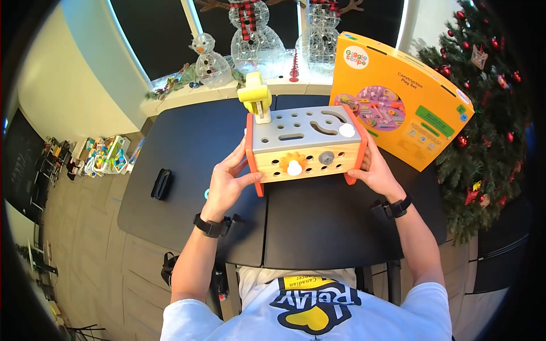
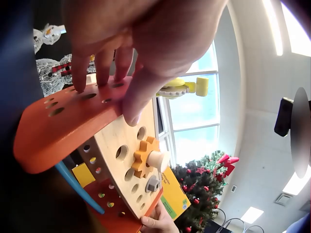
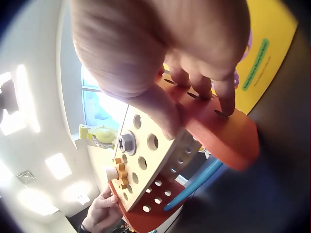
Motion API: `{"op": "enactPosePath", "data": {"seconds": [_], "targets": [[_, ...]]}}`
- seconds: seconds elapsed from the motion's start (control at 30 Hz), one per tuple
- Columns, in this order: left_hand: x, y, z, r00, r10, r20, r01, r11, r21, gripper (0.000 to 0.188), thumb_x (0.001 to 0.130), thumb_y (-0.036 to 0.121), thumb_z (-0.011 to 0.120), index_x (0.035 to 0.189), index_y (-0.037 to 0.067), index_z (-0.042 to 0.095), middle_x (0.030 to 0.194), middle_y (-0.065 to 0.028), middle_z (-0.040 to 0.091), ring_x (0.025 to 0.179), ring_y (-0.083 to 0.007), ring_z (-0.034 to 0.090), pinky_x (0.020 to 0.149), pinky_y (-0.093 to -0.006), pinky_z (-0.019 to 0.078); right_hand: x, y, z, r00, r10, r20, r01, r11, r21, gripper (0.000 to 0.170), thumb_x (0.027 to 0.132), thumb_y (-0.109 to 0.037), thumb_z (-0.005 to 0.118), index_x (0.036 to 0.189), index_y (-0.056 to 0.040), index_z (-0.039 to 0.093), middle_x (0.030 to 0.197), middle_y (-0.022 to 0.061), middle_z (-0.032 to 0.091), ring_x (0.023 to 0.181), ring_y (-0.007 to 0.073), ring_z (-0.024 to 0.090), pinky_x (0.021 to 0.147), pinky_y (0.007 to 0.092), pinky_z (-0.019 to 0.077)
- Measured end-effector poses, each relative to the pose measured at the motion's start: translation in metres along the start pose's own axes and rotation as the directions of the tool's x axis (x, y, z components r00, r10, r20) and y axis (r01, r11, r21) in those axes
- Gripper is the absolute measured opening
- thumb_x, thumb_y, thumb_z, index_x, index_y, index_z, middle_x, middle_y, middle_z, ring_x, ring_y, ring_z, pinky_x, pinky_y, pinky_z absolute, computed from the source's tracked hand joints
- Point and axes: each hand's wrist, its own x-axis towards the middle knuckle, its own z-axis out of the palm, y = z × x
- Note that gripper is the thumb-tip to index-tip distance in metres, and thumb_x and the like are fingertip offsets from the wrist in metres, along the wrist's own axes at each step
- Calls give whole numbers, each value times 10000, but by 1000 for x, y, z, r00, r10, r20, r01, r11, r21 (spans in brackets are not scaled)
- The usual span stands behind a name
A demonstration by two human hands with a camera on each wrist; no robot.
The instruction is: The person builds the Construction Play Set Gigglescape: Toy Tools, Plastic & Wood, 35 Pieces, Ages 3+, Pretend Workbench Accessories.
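Note:
A wooden toy workbench [image 1: 310,148] with a grey slotted top and red end panels is held between both hands over the table. My left hand [image 1: 226,183] grips the left end panel, thumb on the front edge and fingers along the panel's outer face. On the other end, my right hand [image 1: 375,170] holds the panel the same way. An orange gear [image 2: 142,158] with a white peg and a grey bolt [image 3: 127,142] sit in the front board. A yellow toy clamp [image 1: 256,98] stands at the top's back left corner. A blue bar [image 2: 80,188] spans the underside.
A yellow play-set box [image 1: 392,74] stands behind the right end. On the table [image 1: 187,216] at left lies a black case [image 1: 162,183]. Lit snowmen [image 1: 256,45] line the sill behind; a decorated tree [image 1: 478,113] stands to the right.

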Motion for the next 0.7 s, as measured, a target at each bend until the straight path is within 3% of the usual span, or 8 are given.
{"op": "enactPosePath", "data": {"seconds": [0.17,0.3,0.33,0.37,0.43,0.53,0.57,0.7], "targets": [[-2,-5,-11,998,32,48,-35,998,59,800,841,-120,744,1564,67,460,1670,-120,377,1501,-262,418,1234,-464,389,0,-3,4,999,25,-20,-25,1000,-10,1106,829,144,736,1692,-161,116,1542,173,517,1392,248,543,1149,416,456],[-2,6,-23,997,9,76,-19,990,140,725,876,-50,747,1545,83,501,1632,-122,445,1444,-260,498,1180,-412,451,1,-3,8,999,8,-42,-8,1000,-6,1094,840,125,743,1692,-166,123,1521,170,537,1358,236,572,1127,408,479],[-2,7,-30,996,-23,90,13,993,118,637,898,46,768,1501,75,563,1591,-123,506,1400,-270,547,1125,-402,493,0,-3,8,999,6,-45,-6,1000,-15,1095,840,116,750,1692,-168,124,1517,173,544,1356,240,576,1128,411,479],[-1,9,-40,988,-96,119,69,976,209,620,903,51,767,1491,56,568,1558,-125,538,1383,-262,557,1124,-409,488,0,-3,8,999,2,-50,-4,1000,-24,1096,840,107,757,1692,-170,125,1513,176,550,1355,245,580,1129,414,479],[-1,12,-61,957,-242,158,165,906,389,589,913,63,764,1470,20,578,1492,-129,600,1349,-246,577,1123,-422,477,-1,-6,7,999,16,-41,-19,997,-74,1093,839,83,772,1689,-174,135,1504,185,565,1358,258,584,1138,423,472],[-14,5,-79,950,-211,230,-27,677,736,552,846,80,811,1374,44,652,1421,-153,636,1284,-300,619,1097,-404,497,0,-8,4,1000,7,-15,-9,993,-121,1081,838,56,785,1683,-177,153,1492,196,581,1364,274,586,1146,436,465],[-20,-1,-85,939,-200,279,-115,582,805,551,830,78,819,1358,53,665,1408,-158,639,1274,-313,622,1096,-401,500,0,-8,2,1000,-1,-6,0,991,-133,1075,838,49,789,1681,-178,160,1489,200,585,1366,279,586,1148,440,463],[-34,-29,-99,931,-297,213,-71,424,903,458,801,100,841,1237,52,711,1225,-153,682,1135,-345,650,988,-419,541,2,-9,-1,1000,-1,16,4,985,-174,1056,837,57,780,1673,-178,179,1494,197,582,1369,283,585,1143,444,464]]}}
